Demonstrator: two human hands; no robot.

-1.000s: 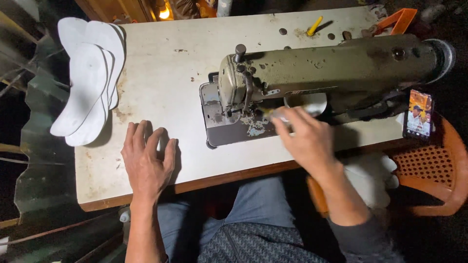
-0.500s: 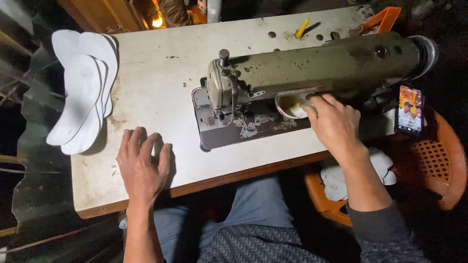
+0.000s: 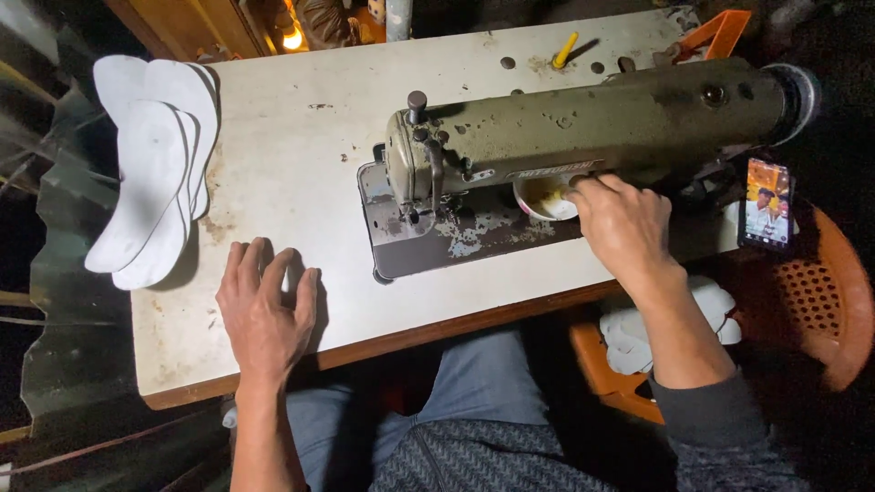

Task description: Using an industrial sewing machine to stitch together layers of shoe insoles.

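Head view: we see our left hand (image 3: 266, 314) flat on the desk (image 3: 301, 164), fingers spread, holding nothing. Our right hand (image 3: 624, 228) reaches under the sewing machine (image 3: 583, 128) arm, fingertips dipped into a small white bowl (image 3: 540, 197); whether they pinch anything we cannot tell. We judge the step as picking something out of the bowl; the next move calls for a clean lift clear of the machine arm. Farther left, white insoles (image 3: 150, 173) lie stacked at the desk edge. Phone (image 3: 766, 203) sits at right, yellow pen (image 3: 565, 50) at the far edge.
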